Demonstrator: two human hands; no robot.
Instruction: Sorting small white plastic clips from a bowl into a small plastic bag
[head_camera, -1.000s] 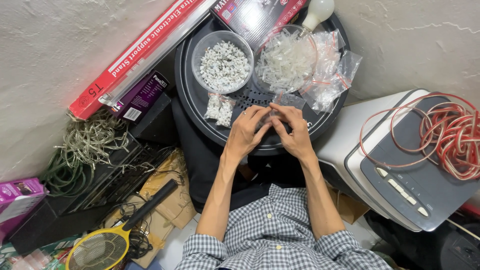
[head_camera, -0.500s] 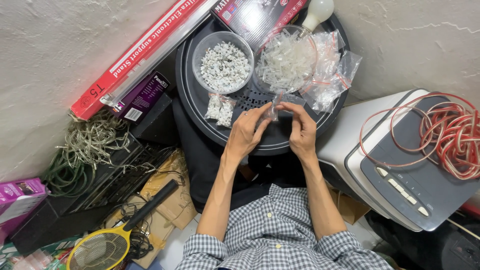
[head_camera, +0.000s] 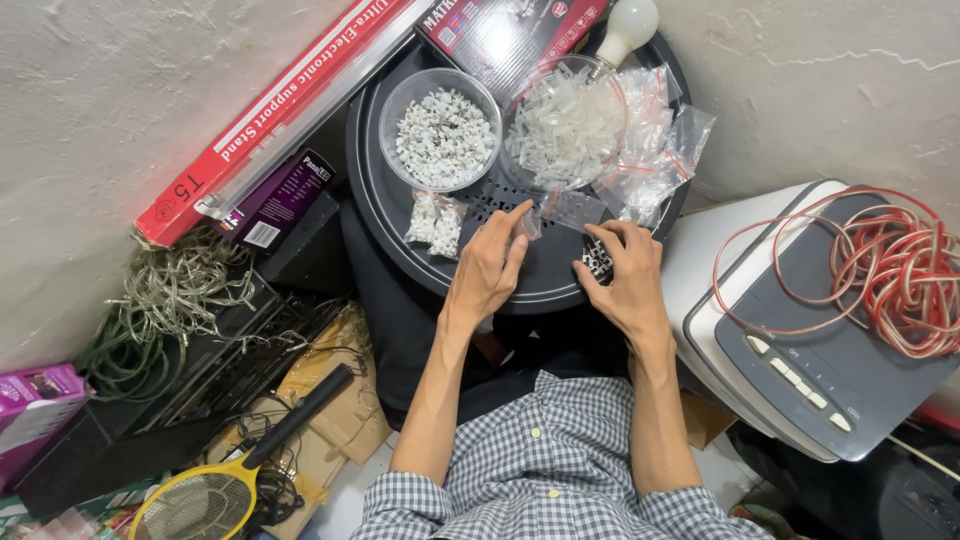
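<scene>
Spillage looks the likeliest slip: the left hand (head_camera: 490, 265) pinches a small clear bag (head_camera: 556, 212) by its edge just ahead of the right hand (head_camera: 622, 275), whose curled fingers press pieces to the tabletop (head_camera: 540, 285), so a tilt could scatter them

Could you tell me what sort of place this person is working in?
Probably a cramped electrical-goods shop or storeroom corner: a round black tray holds a bowl of white cable clips and small plastic bags, with coiled red wire, boxed tube-light fittings and a bulb around.
</scene>
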